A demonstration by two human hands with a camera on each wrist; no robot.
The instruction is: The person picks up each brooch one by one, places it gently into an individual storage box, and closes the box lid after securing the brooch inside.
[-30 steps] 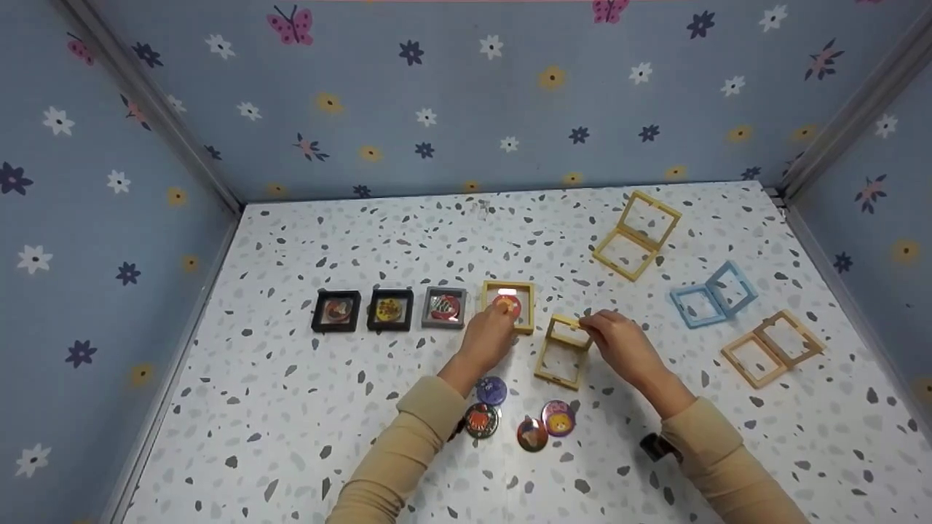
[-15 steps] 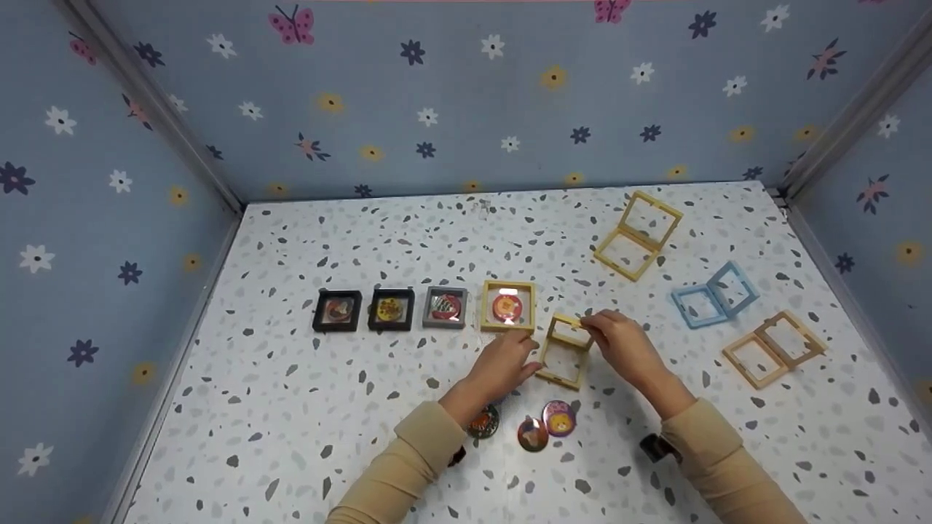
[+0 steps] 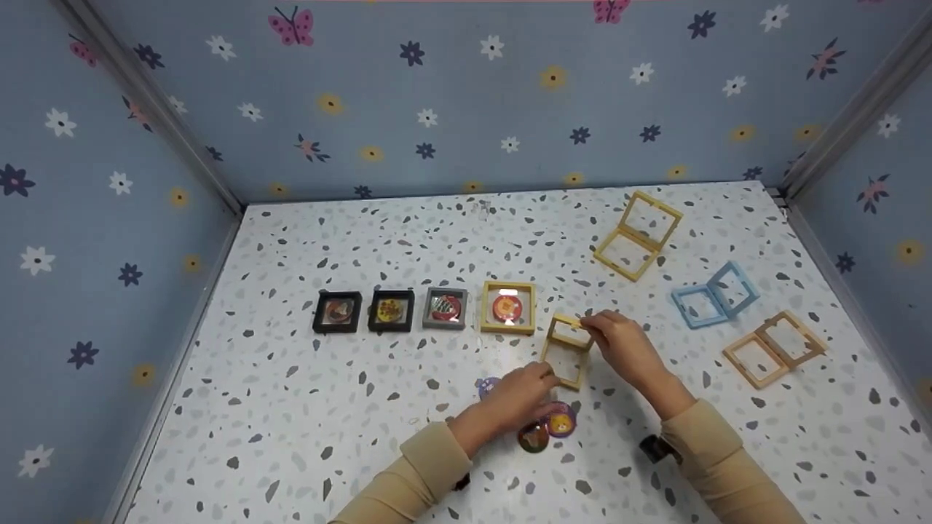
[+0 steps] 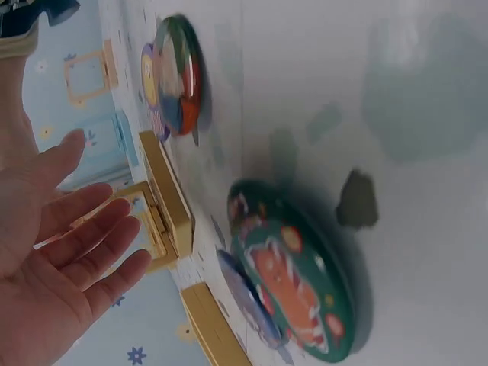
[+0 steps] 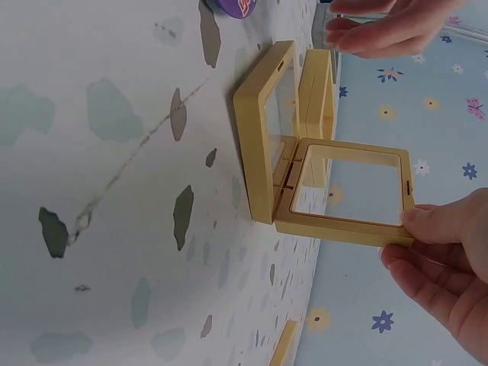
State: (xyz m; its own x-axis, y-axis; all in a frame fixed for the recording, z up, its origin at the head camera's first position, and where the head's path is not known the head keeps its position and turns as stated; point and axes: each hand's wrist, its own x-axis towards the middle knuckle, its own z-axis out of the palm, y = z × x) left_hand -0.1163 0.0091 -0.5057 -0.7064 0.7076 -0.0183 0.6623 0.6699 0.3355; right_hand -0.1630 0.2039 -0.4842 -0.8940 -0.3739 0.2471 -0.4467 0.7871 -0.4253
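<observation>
My right hand (image 3: 630, 349) pinches the raised lid of a small yellow hinged display frame (image 5: 263, 145) between thumb and fingers. The frame's other half lies on the table, and its clear window holds nothing. My left hand (image 3: 518, 399), fingers loosely extended, hovers above the button badges near that frame's front edge. A purple bear badge (image 3: 561, 420) and a brown-red badge (image 3: 534, 438) lie just in front of it. In the left wrist view a green badge with a gingerbread figure (image 4: 286, 278) leans against a bluish-purple badge (image 4: 248, 297); the head view largely hides them behind the hand.
Left of my hands stand closed frames with badges inside: two black ones (image 3: 337, 329), a grey one (image 3: 444, 325) and a yellow one (image 3: 508, 329). At right lie opened frames, yellow (image 3: 626, 275), blue (image 3: 697, 322) and tan (image 3: 757, 382). Patterned walls (image 3: 466, 94) enclose the table.
My left hand has let go of the orange-red badge, now inside the yellow frame of the row, and has moved back toward the loose badges. The right hand has kept its pinch.
</observation>
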